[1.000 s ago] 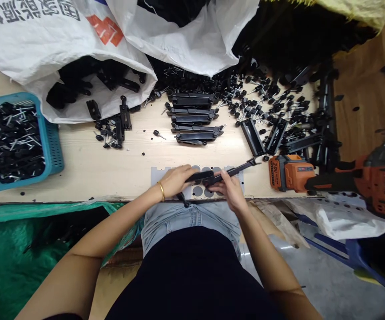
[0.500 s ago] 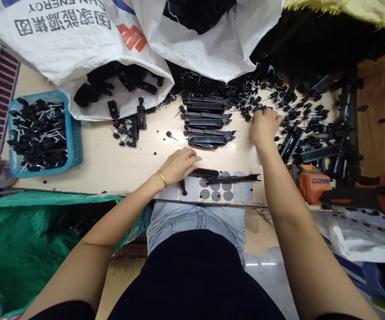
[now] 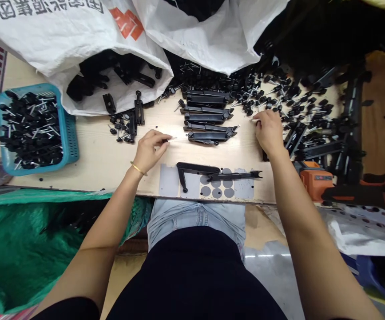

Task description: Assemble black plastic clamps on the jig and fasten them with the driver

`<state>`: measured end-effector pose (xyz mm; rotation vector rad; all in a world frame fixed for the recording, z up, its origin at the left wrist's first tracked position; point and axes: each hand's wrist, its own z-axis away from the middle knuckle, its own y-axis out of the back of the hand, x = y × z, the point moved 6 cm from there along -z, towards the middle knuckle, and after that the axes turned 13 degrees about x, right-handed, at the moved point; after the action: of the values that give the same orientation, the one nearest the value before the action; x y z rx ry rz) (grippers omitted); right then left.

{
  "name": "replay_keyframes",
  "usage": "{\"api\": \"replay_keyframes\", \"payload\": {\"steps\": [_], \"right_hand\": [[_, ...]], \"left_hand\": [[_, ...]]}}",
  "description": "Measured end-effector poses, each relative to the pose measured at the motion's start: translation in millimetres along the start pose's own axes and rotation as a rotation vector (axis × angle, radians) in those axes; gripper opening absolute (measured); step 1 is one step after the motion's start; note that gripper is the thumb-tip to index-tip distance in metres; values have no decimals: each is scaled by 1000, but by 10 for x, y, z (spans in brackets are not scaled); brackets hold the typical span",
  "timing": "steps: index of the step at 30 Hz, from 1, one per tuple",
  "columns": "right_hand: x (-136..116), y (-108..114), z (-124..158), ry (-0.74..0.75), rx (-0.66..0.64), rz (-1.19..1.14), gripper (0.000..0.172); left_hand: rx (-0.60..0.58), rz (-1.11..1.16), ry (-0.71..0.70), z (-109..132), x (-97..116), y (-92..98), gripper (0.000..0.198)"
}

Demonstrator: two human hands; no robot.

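My left hand (image 3: 152, 149) pinches a black-headed screw (image 3: 172, 138), its metal shank pointing right, over the middle-left of the table. At the right, my right hand (image 3: 268, 129) is closed with a small pale tip showing at its fingers; a dark part shows beneath the hand. Between the hands lies a stack of folded black arms (image 3: 208, 116). Nearer the front edge, an unfolded black jointed arm (image 3: 199, 169) rests over grey patches and discs (image 3: 227, 193).
A blue basket (image 3: 73, 142) of black-headed screws sits at left. White sacks (image 3: 89, 26) stand behind. Loose screws (image 3: 288, 95) and black parts cover the right side, beside an orange power tool (image 3: 315, 180). A green sack (image 3: 9, 240) hangs at lower left.
My left hand has moved left and up from the jointed arm and taken hold of the loose screw. My right hand has closed and drawn slightly away from the screw pile.
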<state>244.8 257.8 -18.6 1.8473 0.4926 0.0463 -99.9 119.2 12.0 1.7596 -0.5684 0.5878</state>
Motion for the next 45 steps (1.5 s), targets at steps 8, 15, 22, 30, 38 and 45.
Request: {"api": "replay_keyframes", "payload": {"steps": [8, 15, 22, 30, 38, 45], "right_hand": [[-83, -77, -24, 57, -30, -12, 23], [-153, 131, 31, -26, 53, -91, 19], [-416, 460, 434, -445, 299, -655, 9], [-1004, 523, 1167, -739, 138, -1108, 12], [-1258, 598, 1209, -320, 163, -767, 7], [-1401, 566, 1180, -27, 88, -563, 12]], "left_hand": [[-152, -16, -190, 477, 330, 106, 24], [-259, -364, -250, 456, 441, -59, 26], [-358, -527, -344, 453, 722, -63, 32], [-325, -192, -237, 439, 556, -102, 14], [-204, -149, -210, 447, 411, -153, 22], [-243, -89, 22, 522, 221, -174, 55]]}}
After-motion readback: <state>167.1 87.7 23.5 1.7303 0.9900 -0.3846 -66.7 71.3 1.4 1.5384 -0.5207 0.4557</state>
